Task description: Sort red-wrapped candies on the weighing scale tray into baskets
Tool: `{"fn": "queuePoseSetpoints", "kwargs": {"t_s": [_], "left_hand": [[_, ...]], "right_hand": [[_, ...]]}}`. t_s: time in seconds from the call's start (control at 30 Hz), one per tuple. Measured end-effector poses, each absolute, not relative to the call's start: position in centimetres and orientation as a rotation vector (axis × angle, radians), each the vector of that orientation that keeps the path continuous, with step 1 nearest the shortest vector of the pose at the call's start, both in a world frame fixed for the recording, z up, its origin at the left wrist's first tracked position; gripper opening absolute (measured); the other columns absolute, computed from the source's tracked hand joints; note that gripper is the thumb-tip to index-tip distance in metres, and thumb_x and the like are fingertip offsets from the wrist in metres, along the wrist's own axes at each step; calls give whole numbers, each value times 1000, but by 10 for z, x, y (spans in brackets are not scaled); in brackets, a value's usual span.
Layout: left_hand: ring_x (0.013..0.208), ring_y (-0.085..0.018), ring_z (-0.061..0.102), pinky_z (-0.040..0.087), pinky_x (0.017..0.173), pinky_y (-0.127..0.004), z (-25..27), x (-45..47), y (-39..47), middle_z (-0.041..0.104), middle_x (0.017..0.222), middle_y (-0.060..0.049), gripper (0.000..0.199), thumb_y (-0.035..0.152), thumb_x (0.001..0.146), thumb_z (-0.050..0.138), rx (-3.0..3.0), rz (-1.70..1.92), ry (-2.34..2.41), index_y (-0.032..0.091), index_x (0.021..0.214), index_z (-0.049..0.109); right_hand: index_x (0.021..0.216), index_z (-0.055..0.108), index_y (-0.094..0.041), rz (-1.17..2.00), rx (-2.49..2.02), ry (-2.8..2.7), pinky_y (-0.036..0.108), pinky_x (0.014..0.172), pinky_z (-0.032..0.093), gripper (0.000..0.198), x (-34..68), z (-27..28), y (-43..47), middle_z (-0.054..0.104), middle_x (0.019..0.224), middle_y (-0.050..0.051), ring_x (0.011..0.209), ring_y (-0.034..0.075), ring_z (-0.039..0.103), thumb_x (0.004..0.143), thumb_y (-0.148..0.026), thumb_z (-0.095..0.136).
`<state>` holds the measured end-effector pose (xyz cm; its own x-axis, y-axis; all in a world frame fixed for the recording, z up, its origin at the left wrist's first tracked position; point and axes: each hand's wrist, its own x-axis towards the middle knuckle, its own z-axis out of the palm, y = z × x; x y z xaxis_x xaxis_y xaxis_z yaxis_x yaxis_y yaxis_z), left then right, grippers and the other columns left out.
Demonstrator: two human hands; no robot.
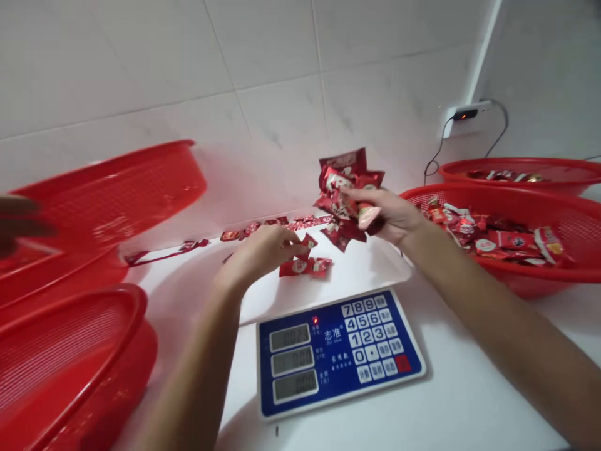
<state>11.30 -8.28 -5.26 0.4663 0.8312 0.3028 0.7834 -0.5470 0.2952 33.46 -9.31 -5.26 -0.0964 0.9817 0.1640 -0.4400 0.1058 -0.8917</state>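
Note:
My right hand [394, 216] is closed around a bunch of red-wrapped candies [345, 194], raised above the right part of the scale's white pan [366, 269]. Lower and to the left, my left hand [267, 247] pinches one small red-wrapped candy [307, 244] over the same pan. Just under those fingertips, a few red candies [300, 267] lie on the pan. In front of the pan sits the scale's blue panel [338, 354], with number keys and three displays. A red light glows on it.
Red baskets stand at left [126, 376] and right [498, 275]; the right one holds wrapped candies [498, 241]. Another person's blurred hand [19, 222] is by a tilted red basket [141, 188]. Red packets [277, 225] line the wall. A cable runs from the socket [469, 119].

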Motion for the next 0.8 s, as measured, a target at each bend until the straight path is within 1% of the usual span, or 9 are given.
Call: {"fn": "queuePoseSetpoints", "kwargs": {"t_s": [0.17,0.33,0.4,0.47,0.53,0.6,0.67,0.73,0.8], "left_hand": [[61,-16,66,44,51,-21,-52,107,-77,73,69,0,22,38,84,64,2518,838,1488,22,77,78],[71,-17,68,48,59,-23,-32,117,-108,75,76,-2,35,55,88,64,2388,1137,1351,22,87,77],[75,-18,68,50,65,-25,-28,130,-123,74,79,-4,37,55,90,62,2374,1206,1261,21,90,75],[81,-18,68,53,71,-26,-27,144,-135,73,92,-5,34,53,89,65,2392,1400,1170,20,97,72],[96,-21,66,54,83,-29,-30,157,-142,69,111,-6,36,47,82,76,2475,1617,1069,22,106,68],[106,-24,63,52,92,-34,-36,165,-144,64,118,-6,40,39,76,83,2624,1647,983,25,109,66],[104,-24,63,52,92,-36,-42,170,-142,63,110,-5,27,32,79,80,2742,1527,953,25,102,69],[95,-22,64,52,87,-35,-47,171,-138,64,104,-4,10,26,85,73,2778,1443,969,25,95,71],[91,-21,64,52,83,-34,-50,170,-135,65,101,-4,5,23,89,68,2799,1433,989,25,92,72]], "right_hand": [[72,64,-18,1370,-728,-1033,33,66,57,12,335,-60,-86,61,58,3,58,17,59,75,-23,74],[83,66,-17,1339,-648,-1022,28,72,58,9,334,-54,-94,68,74,3,71,16,65,76,-17,72],[84,65,-16,1306,-646,-1034,28,73,57,8,332,-52,-97,68,78,3,74,15,66,78,-17,70],[85,63,-16,1268,-646,-1036,28,73,57,9,329,-53,-99,67,79,2,77,15,67,79,-18,70],[84,61,-17,1250,-653,-1021,27,71,57,11,325,-56,-99,65,76,1,75,15,66,78,-18,70],[81,59,-18,1248,-678,-1008,26,64,55,12,321,-61,-97,62,70,-1,68,13,64,78,-18,70],[78,57,-19,1255,-699,-1031,24,55,51,14,318,-67,-95,57,65,-2,58,11,59,77,-20,71],[76,55,-20,1269,-717,-1068,24,48,47,19,316,-73,-92,53,59,-4,51,11,54,74,-23,74],[76,54,-21,1282,-732,-1063,24,45,44,25,316,-77,-88,49,56,-5,47,10,50,71,-23,78]]}}
